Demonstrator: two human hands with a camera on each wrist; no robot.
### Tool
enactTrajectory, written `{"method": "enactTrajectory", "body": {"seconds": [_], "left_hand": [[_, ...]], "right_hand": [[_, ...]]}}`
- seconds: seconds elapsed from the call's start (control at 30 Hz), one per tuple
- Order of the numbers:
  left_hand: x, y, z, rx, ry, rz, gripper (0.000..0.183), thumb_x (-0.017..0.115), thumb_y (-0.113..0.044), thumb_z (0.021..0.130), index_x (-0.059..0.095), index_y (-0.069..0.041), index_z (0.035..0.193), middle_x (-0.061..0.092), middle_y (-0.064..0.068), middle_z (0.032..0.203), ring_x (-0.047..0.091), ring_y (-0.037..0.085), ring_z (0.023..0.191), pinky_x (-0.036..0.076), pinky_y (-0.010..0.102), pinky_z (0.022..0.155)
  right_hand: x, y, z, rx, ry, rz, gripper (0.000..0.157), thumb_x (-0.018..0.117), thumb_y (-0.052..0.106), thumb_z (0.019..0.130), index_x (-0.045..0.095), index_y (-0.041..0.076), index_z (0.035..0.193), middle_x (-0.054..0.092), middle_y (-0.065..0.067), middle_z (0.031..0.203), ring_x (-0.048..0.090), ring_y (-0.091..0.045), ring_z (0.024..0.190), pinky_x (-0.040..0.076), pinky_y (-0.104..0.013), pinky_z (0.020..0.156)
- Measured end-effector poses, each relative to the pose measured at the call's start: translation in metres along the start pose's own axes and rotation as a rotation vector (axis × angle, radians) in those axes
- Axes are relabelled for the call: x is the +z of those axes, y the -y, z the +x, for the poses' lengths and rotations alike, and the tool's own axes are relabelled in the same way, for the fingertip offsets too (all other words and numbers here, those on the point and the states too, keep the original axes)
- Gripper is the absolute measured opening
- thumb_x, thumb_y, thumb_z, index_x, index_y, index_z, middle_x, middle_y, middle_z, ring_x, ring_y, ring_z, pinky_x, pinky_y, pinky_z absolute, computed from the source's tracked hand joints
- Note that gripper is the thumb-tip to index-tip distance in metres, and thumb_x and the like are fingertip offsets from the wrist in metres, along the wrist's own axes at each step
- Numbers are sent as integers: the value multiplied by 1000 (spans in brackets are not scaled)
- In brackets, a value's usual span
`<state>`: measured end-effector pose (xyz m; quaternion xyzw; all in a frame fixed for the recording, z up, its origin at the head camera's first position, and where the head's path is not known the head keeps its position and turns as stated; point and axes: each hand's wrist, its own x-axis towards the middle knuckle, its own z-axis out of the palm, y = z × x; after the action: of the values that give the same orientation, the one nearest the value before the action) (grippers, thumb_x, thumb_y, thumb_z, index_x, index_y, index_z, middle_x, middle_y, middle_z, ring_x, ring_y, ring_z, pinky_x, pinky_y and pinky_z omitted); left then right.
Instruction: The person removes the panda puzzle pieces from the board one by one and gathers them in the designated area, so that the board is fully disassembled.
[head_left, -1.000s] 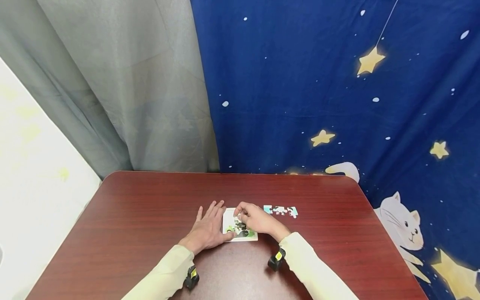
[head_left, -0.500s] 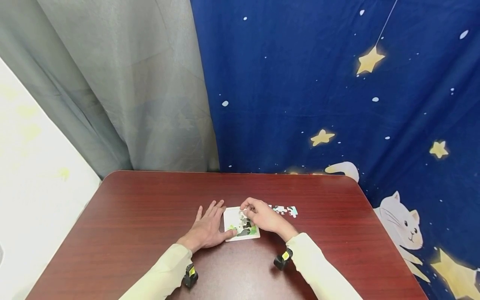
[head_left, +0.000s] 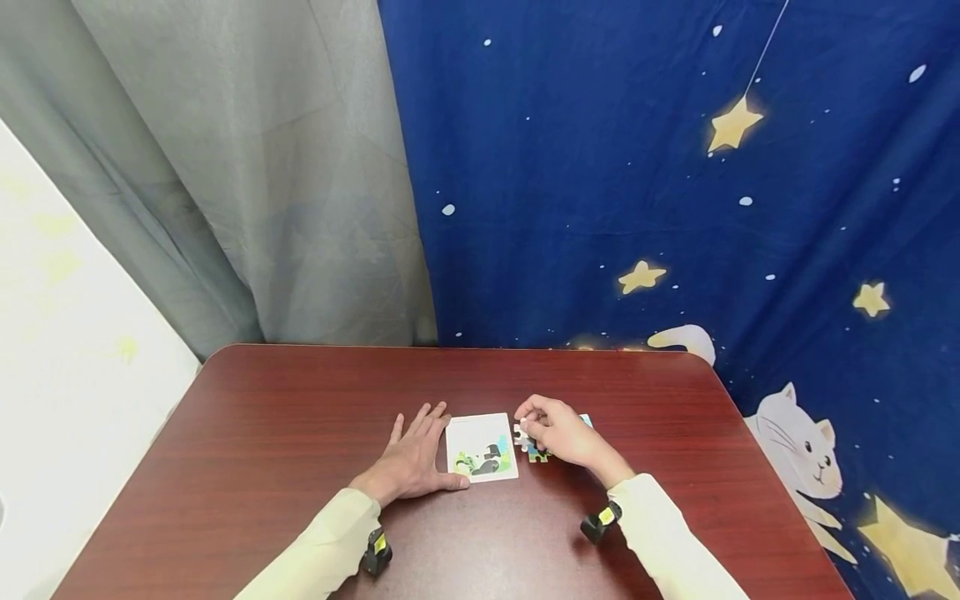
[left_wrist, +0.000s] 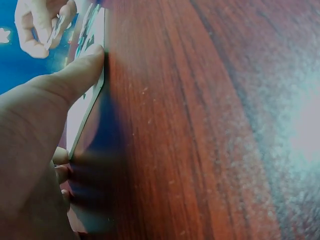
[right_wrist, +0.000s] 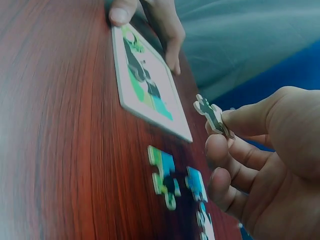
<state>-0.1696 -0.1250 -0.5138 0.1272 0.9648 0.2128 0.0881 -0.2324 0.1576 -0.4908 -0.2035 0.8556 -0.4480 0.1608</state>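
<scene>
A thin puzzle board (head_left: pixel 468 428) with a white border lies flat on the table, a black, white and green picture filling its lower part. My left hand (head_left: pixel 408 462) rests beside it with fingers spread, the thumb pressing its near left corner. To the right of the board, my right hand (head_left: pixel 566 433) pinches a puzzle piece (right_wrist: pixel 212 115) between thumb and fingers, holding it up off the table. Below that hand lie loose jigsaw pieces: a green and blue one (right_wrist: pixel 162 175), a blue one (right_wrist: pixel 196 182) and a black and white one (right_wrist: pixel 204 220).
The dark red wooden table (head_left: pixel 300 400) has rounded far corners. Behind it hang a grey curtain (head_left: pixel 262 167) and a blue curtain (head_left: pixel 562 167) with stars and a cat. A small black camera (head_left: pixel 600 522) sits at the right wrist.
My right hand has moved right, off the board and over the loose pieces, still pinching a piece. More of the board's picture shows. My left hand stays nearly in place, its thumb slightly lower.
</scene>
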Motion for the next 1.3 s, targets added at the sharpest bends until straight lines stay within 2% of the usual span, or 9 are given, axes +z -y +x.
{"method": "enactTrajectory", "body": {"seconds": [0.27,0.47,0.77,0.93,1.13,1.3], "left_hand": [[-1,1,-2,15,5,-3,116,86,-67,78,40,-1,162,27,14,178,21,38,167,13,72,131],[-4,1,-3,22,20,18,117,86,-68,78,40,-3,163,27,14,178,22,38,167,15,71,132],[-5,3,-4,37,29,1,115,87,-65,78,39,-3,163,26,14,178,21,39,167,14,71,132],[-5,4,-4,46,23,-15,113,88,-60,79,39,-1,163,27,17,177,21,41,166,13,73,131],[-6,3,-5,34,30,-11,116,87,-64,78,39,-3,164,26,14,178,20,39,167,13,71,132],[-5,4,-5,31,32,-6,117,87,-66,77,39,-4,164,26,14,178,21,38,167,14,71,132]], "right_hand": [[-17,-12,-14,-4,-14,-23,9,63,7,105,67,1,111,67,-9,93,61,-17,67,56,-30,60],[-27,-20,-23,13,-31,-44,8,64,5,104,67,1,110,67,-9,91,58,-13,64,52,-24,59],[-39,-31,-34,19,-57,-105,7,65,3,102,68,1,108,68,-8,87,57,-12,63,49,-23,57],[-43,-37,-39,38,-55,-117,5,66,2,101,67,1,105,68,-7,86,57,-13,62,49,-24,55],[-42,-43,-42,54,-44,-141,4,65,1,100,67,2,104,69,-6,85,56,-11,62,47,-23,56],[-40,-47,-41,46,-66,-197,4,67,3,100,69,4,103,69,-3,86,54,-8,64,45,-21,60]]}}
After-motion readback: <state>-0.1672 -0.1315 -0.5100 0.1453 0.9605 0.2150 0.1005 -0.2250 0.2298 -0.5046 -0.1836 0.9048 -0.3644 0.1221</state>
